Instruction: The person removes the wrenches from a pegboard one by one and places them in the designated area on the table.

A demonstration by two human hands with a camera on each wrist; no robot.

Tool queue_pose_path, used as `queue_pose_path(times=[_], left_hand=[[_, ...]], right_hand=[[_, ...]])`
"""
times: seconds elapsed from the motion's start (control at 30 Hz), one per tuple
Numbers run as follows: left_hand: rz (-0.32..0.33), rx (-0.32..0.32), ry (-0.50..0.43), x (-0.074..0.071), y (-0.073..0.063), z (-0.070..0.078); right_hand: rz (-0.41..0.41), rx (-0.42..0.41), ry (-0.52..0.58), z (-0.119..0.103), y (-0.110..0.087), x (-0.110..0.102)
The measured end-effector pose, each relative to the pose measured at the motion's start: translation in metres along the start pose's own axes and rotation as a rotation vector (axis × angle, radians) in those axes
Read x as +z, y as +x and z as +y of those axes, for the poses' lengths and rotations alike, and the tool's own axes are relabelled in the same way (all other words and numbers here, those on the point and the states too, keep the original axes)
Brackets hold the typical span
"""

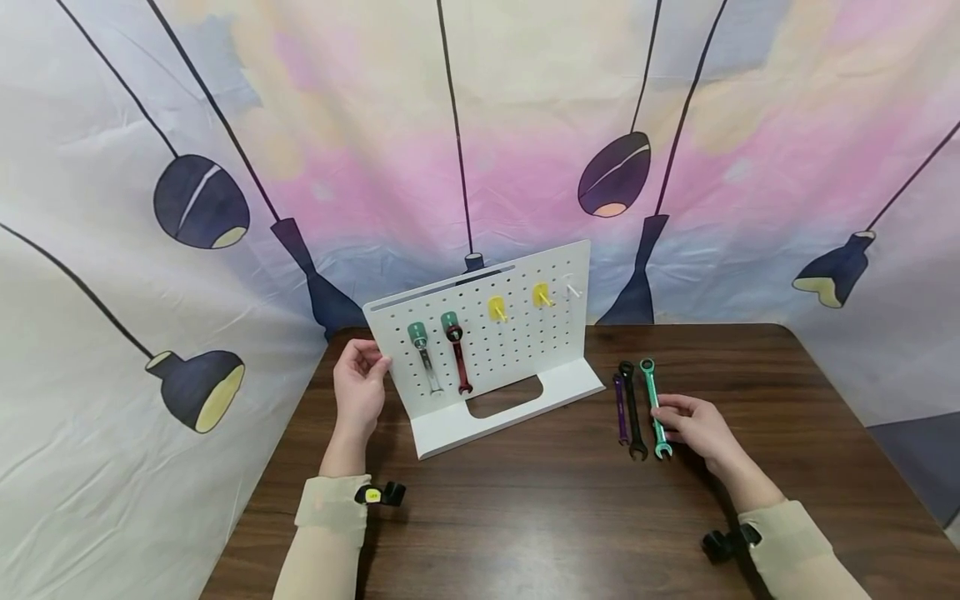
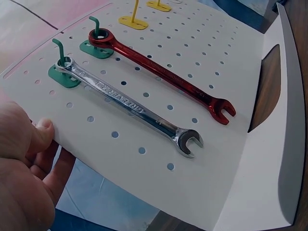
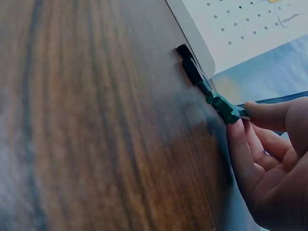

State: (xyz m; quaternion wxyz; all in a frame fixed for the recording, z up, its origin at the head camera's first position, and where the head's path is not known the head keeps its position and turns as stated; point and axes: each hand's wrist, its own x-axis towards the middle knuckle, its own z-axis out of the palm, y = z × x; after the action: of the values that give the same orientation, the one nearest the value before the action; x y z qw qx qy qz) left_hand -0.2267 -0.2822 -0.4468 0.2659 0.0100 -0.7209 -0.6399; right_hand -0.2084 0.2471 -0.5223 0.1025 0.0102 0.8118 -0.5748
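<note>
- Right hand (image 1: 693, 427) pinches the green wrench (image 1: 653, 398) mid-shaft, thumb against fingers; it's between the board's (image 1: 517, 358) front right corner and the desk's (image 1: 525, 517) right edge, beside the black wrench (image 1: 632, 410) and purple wrench (image 1: 621, 408).
- Looks like metal: stiff, solid for its size, hardly fragile, and that glossy finish could slip.
- Mid-shaft seems the spot to hold, near the balance, both ends free.
- Left hand (image 1: 360, 390) grips the board's left edge, thumb in front; the board looks thin, light and fairly rigid.
- Fingertips there vanish behind the board, and the left wrist view crops the hand.
- Right wrist view shows the green wrench nearly end-on; whether it's off the desk, I can't tell.
- The clear hook (image 1: 573, 290) near the board's top right corner barely shows.
</note>
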Motion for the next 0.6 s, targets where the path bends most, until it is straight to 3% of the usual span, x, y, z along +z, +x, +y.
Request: queue_pose_path(times=[0.6], left_hand=[[0.014,-0.005,0.012,0.0018,-0.0026,0.0008]], right_hand=[[0.029,0.011,-0.117,-0.0033,-0.0007,0.0030]])
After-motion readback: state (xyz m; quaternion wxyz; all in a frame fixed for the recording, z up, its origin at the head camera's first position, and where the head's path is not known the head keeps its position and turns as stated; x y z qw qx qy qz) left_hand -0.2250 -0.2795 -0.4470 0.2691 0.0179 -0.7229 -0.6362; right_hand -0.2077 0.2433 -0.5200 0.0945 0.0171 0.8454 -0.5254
